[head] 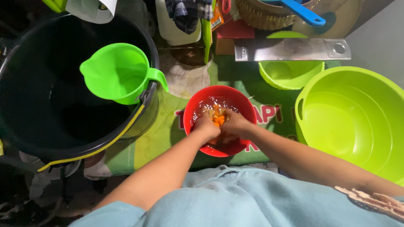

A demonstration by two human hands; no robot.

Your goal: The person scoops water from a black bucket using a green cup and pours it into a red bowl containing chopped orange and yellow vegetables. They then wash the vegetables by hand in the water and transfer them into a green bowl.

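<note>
Head view, looking straight down: both hands sit together inside a red bowl (220, 120) of water. The left hand (206, 126) and the right hand (235, 123) meet over a clump of orange pieces (217, 117), fingers curled in on it, so each grip is closed narrow around that clump. The pieces lie at the middle of the bowl, partly under the water and partly hidden by the fingers; what they are cannot be told. Both forearms run down toward the lap, which is covered in light blue cloth (235, 197).

The bowl stands on a green printed mat (168, 126) on the floor. Just right of it is a large lime basin (353, 117) holding a little water. Behind the basin is a smaller lime bowl (290, 73), and a flat metal grater (292, 49) lies across its rim. Left of the red bowl is a big black bucket (50, 105) with dark water, and a green jug (120, 73) rests on its rim, spout pointing left. At the top edge, a blue handle (305, 13) sticks out of a woven basket (261, 17), near a checked cloth (187, 12).
</note>
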